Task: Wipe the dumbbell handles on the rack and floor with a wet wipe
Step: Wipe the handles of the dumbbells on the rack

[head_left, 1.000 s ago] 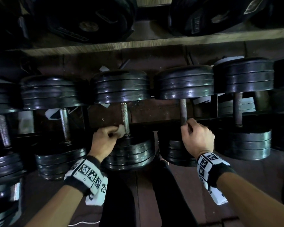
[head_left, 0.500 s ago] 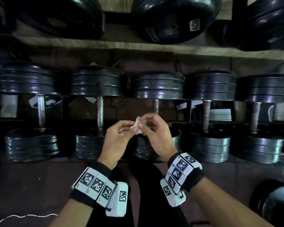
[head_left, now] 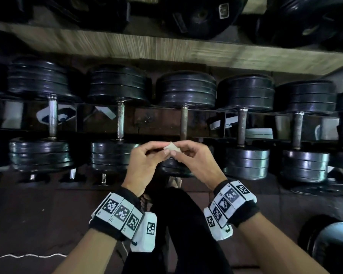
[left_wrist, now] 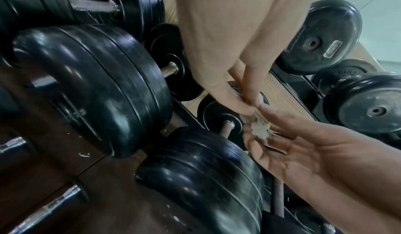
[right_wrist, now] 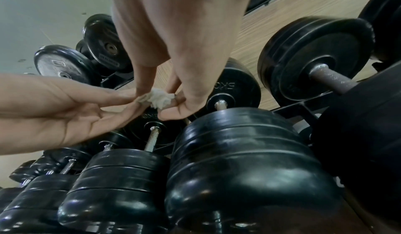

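Head view: rack (head_left: 186,54) with a row of black dumbbells (head_left: 186,89), metal handles (head_left: 183,123) upright in frame. Left hand (head_left: 145,165) and right hand (head_left: 196,163) meet in front of the middle dumbbell, clear of its handle. Both pinch the crumpled white wet wipe (head_left: 171,148) at fingertips, other fingers loosely spread; the wipe touches no handle.

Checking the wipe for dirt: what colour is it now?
The wet wipe is white with a greyish tinge, clearest in the right wrist view.
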